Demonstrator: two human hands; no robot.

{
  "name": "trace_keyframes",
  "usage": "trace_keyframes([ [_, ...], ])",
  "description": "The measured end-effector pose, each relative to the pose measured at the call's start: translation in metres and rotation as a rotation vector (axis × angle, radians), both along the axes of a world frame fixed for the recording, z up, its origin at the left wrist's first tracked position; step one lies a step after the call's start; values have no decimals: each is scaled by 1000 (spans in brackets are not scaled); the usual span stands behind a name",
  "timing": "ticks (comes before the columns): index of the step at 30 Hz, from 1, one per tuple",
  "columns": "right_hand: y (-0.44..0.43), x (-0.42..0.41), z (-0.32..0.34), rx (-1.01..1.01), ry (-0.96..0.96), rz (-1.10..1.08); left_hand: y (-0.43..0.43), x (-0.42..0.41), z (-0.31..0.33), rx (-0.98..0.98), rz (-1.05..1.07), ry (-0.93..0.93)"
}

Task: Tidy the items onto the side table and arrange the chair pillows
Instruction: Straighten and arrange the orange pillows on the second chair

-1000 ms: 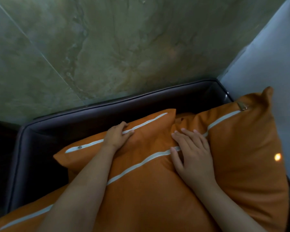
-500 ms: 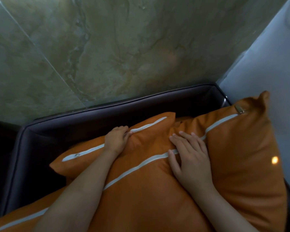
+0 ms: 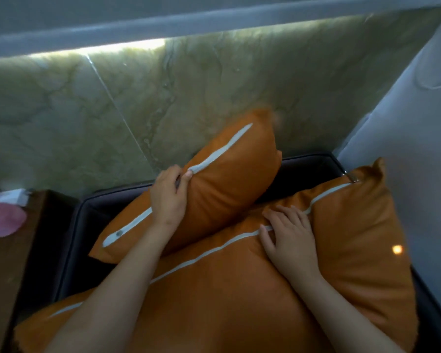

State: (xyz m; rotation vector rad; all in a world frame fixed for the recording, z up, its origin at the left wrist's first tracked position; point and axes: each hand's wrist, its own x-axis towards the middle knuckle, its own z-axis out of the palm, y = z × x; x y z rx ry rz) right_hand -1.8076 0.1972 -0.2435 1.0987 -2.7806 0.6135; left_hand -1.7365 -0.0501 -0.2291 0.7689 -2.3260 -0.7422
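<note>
A green, marble-veined wall [image 3: 214,85], crossed by a thin slanting seam [image 3: 117,110], rose behind a dark armchair [image 3: 308,169]. A bright strip of light [image 3: 99,50] ran along its top under a pale ledge [image 3: 138,24]. A pale grey wall [image 3: 405,161] closed the right side; a brown worktop [image 3: 8,276] stood at left.

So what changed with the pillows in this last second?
The left hand grips the small pillow by its striped edge and has lifted it, far corner tipped upward. The right hand stays flat on the large pillow, which lies as before on the chair.
</note>
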Motion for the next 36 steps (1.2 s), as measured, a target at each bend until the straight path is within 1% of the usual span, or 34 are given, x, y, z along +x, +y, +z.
trace_keyframes([
  [3, -22, -3, 28, -110, -92, 25, -5, 2, 57, 59, 9, 134],
  [5, -36, -1, 53, -254, -239, -59, -3, 7, 90, 76, -1, 196],
  [7, -45, 8, 81, -424, -490, -203, -1, 14, 121, 88, 0, 252],
  [8, -47, 14, 94, -491, -644, -224, -1, 18, 137, 112, -3, 288],
  [9, -49, 20, 106, -547, -778, -201, 0, 23, 152, 145, -11, 327],
  [11, -49, 30, 129, -651, -968, -91, 1, 34, 182, 224, -23, 384],
  [12, -49, 33, 141, -678, -1033, -36, 1, 41, 196, 256, -23, 402],
  [14, -50, 38, 164, -669, -1115, 40, 1, 57, 222, 297, -28, 439],
  [19, -56, 59, 195, -635, -1298, 153, -7, 101, 271, 453, -52, 538],
  [22, -62, 83, 205, -737, -1367, 211, -9, 126, 276, 480, -20, 505],
  [24, -66, 96, 204, -774, -1363, 162, -8, 140, 270, 469, 3, 444],
  [27, -67, 110, 198, -796, -1312, 43, 0, 159, 257, 479, 25, 302],
  [29, -66, 117, 197, -800, -1256, -52, 10, 171, 248, 572, -9, 221],
  [31, -63, 121, 200, -780, -1200, -110, 21, 183, 236, 698, -99, 142],
  [34, -57, 130, 200, -725, -1145, -165, 29, 196, 215, 772, -165, 43],
  [36, -53, 140, 195, -673, -1128, -209, 35, 203, 202, 828, -141, 11],
])
